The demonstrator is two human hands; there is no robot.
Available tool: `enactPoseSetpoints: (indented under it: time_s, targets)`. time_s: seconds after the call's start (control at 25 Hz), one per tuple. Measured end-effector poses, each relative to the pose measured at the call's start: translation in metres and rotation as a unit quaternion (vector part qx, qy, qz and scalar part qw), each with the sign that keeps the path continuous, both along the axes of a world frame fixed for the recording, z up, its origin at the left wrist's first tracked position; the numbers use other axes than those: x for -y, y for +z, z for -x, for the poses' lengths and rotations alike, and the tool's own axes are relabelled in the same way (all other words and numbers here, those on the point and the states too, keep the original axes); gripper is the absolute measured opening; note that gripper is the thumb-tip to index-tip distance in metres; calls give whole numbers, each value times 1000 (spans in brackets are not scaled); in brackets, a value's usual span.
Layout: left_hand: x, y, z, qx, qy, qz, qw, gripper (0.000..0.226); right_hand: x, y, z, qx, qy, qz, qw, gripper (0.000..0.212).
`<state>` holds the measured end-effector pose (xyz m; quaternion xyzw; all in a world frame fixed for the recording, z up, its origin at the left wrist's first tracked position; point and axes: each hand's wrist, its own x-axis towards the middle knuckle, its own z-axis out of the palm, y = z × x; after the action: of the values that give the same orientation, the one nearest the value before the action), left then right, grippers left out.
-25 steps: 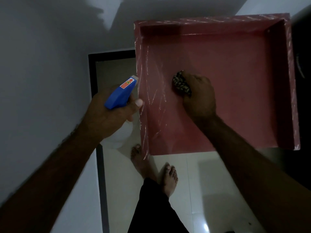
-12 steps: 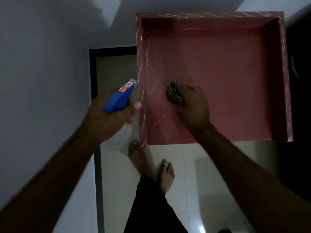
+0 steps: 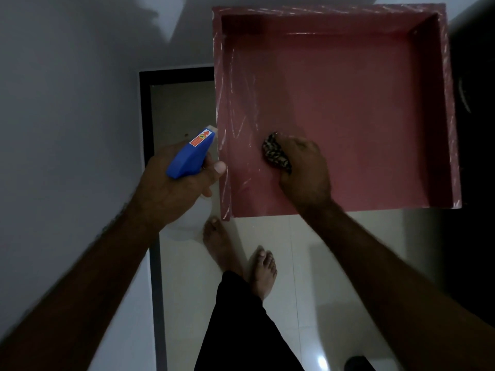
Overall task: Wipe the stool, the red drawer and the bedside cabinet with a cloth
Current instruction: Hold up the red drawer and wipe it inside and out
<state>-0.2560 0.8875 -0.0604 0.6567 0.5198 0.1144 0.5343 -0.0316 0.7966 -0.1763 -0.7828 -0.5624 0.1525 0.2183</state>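
Dim light, view down from the head.

- Red drawer point(image 3: 361, 97) pulled open, filling the view from 12 to 2 o'clock. Shallow box with four walls; clear film, wrinkled, ran along its rims and down the 9 o'clock wall.
- Contents: only the cloth point(image 3: 276, 153) and the hand on it. The rest of the drawer's bottom showed bare red.
- Cloth: a dark, speckled wad, bunched, on the drawer bottom toward 7 o'clock, near the 9 o'clock wall but not touching it.
- Right hand point(image 3: 305, 170): inside the drawer, knuckles up, fingers curled over the cloth and gripping it against the bottom. The forearm crossed the 6 o'clock edge of the drawer.
- Left hand point(image 3: 171, 194): outside the drawer, just beside its 9 o'clock wall, clenched round the neck of a spray bottle point(image 3: 191, 156). Blue trigger head with a red label, nozzle pointing to 1 o'clock, close to the drawer wall (contact could not be told). Pale bottle body hung below the hand, level of liquid not readable.
- Below, at 6 o'clock: pale tiled floor point(image 3: 321, 277), two bare feet point(image 3: 263, 269), and a black trouser leg point(image 3: 241, 330).
- Grey wall point(image 3: 67, 103) at 9 o'clock, with a dark frame point(image 3: 144, 116) along its foot.
- Dark bulk point(image 3: 474, 156) at 3 o'clock beside the drawer; too dark to identify.
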Motion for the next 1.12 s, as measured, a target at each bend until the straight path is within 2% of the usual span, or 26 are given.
enactPoseSetpoints:
  time_s: [0.2,0.36,0.44,0.68,0.72,0.84,0.92,1.12]
  targets:
    - [7,0,1,-6,8,-4,1000,16,25,10,18,-5,110,7,994,71]
    - [13,3,4,-5,4,-8,1000,22,35,6,-9,2,-13,-4,1000,73]
    - [15,1,7,-13,3,-12,1000,19,39,5,-1,5,-25,-8,1000,72]
    - [29,3,11,-9,9,0,1000,28,57,9,26,-8,98,7,995,73]
    - [31,3,13,-10,11,3,1000,27,59,8,19,-10,87,7,996,74]
    - [36,2,16,-19,15,-9,1000,19,66,4,0,-13,-27,6,1000,72]
    - [39,1,19,-17,15,-8,1000,19,70,4,12,-17,-49,-2,999,72]
    - [49,2,21,-16,16,20,1000,30,79,5,54,-27,72,-15,997,64]
